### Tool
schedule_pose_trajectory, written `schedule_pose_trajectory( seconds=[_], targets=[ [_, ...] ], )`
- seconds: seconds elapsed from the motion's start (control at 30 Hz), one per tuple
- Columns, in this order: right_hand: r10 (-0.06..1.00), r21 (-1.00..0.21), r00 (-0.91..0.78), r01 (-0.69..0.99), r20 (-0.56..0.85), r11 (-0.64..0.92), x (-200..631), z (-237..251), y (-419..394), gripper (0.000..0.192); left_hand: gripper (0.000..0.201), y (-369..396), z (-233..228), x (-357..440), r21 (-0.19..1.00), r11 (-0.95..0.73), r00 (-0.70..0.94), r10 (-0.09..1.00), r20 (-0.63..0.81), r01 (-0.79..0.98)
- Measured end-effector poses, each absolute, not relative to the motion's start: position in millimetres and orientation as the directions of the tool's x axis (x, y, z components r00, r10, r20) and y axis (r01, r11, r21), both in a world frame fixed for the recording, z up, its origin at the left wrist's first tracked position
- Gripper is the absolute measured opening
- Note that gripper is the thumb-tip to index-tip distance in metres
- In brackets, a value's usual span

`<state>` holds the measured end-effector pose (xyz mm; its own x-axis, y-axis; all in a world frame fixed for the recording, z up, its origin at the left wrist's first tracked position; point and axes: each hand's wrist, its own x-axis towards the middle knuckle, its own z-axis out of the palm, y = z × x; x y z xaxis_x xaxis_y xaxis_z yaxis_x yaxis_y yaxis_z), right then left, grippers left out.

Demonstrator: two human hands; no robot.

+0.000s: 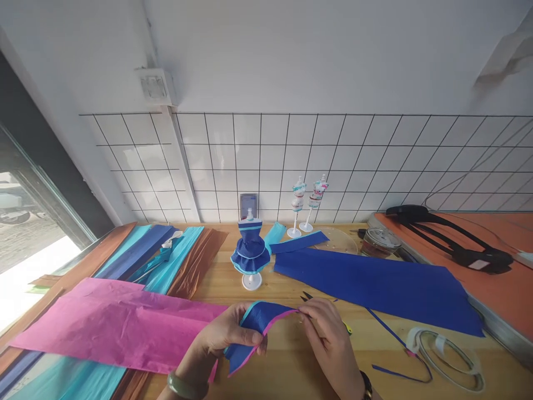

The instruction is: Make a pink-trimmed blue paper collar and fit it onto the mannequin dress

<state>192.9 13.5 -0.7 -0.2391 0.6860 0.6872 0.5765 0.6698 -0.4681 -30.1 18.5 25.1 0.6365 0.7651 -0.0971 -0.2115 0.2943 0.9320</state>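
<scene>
Closest to me, the left hand (227,333) is closed around a small dark blue crepe-paper piece edged with a pink strip and a thin turquoise line (254,328), thumb on top and fingers curled beneath, while the right hand (328,339) pinches the far end of the pink edge between thumb and fingertips (306,315). The piece hangs between the two hands just above the pale wooden tabletop (291,366); its long axis runs left to right across the person's body, arching upward between the grips, and the end by the left fingers droops toward the near edge. By my reading the trim already lies along most of the upper edge, and the part under the right fingertips is being pressed or smoothed now; the piece is not on any stand yet. Just beyond the right fingers lie small black-tipped scissors (307,296), and to their right a clear roll of tape (452,355) with thin blue offcut strips (395,333). Left of the left fingers spreads a large pink tissue sheet (116,322). Farther out stands a finished blue tiered paper dress on a white miniature mannequin stand (250,253), a broad dark blue paper sheet (375,283) to its right, and two bare miniature mannequins (306,205) by the white tiled wall (375,155).
</scene>
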Motion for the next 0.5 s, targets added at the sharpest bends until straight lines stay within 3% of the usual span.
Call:
schedule_pose_trajectory(
  seconds=[0.1, 0.27, 0.4, 0.5],
  targets=[
    [0.598, -0.348, -0.311, 0.585, 0.739, 0.733, 196, 23, 13, 0.017, 0.033, 17, 41, -38, 0.941, 0.253, 0.630, 0.774, -0.058, -0.224],
    [0.358, -0.070, -0.413, 0.569, 0.837, 0.819, 193, 78, 33, 0.028, 0.077, 20, 77, -59, 0.950, 0.204, 0.496, 0.866, -0.063, -0.236],
    [0.195, 0.060, -0.406, 0.536, 0.893, 0.842, 179, 124, 62, 0.034, 0.086, 31, 111, -77, 0.971, 0.065, 0.412, 0.911, 0.037, -0.231],
    [0.138, 0.102, -0.383, 0.543, 0.913, 0.834, 164, 149, 84, 0.031, 0.083, 45, 136, -87, 0.976, -0.044, 0.325, 0.939, 0.113, -0.214]
  ],
)
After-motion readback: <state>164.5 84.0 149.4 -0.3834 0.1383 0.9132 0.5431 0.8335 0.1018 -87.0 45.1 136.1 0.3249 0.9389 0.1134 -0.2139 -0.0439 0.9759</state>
